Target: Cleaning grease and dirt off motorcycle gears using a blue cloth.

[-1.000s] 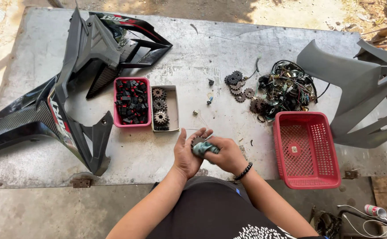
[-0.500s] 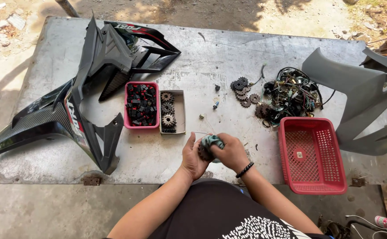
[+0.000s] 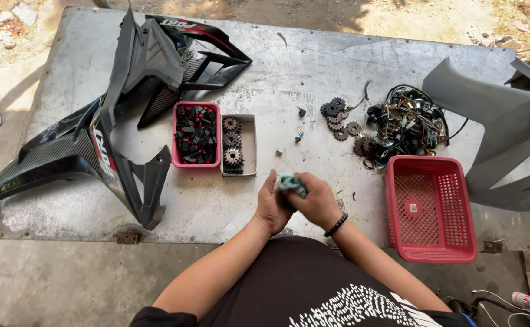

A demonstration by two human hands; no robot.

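Observation:
My left hand point(image 3: 272, 204) and my right hand point(image 3: 317, 200) are pressed together over the near edge of the grey metal table point(image 3: 289, 72). Between them sits a small teal cloth point(image 3: 291, 183), bunched under my right fingers; whatever it wraps is hidden. My right wrist carries a black bead bracelet point(image 3: 336, 225). Just beyond the hands stand a pink tray of small black and red parts point(image 3: 196, 134) and a shallow grey tray of metal sprockets point(image 3: 237, 145).
A black motorcycle fairing point(image 3: 113, 115) covers the table's left side and a grey fairing point(image 3: 501, 121) the right. Loose sprockets point(image 3: 337, 118) and a tangle of wires and parts point(image 3: 404, 124) lie at the back right. A red plastic basket point(image 3: 431, 209) stands at the right.
The hands stayed together on the cloth and worked it slightly; my right fingers now cover more of it. The camera view shifted a little.

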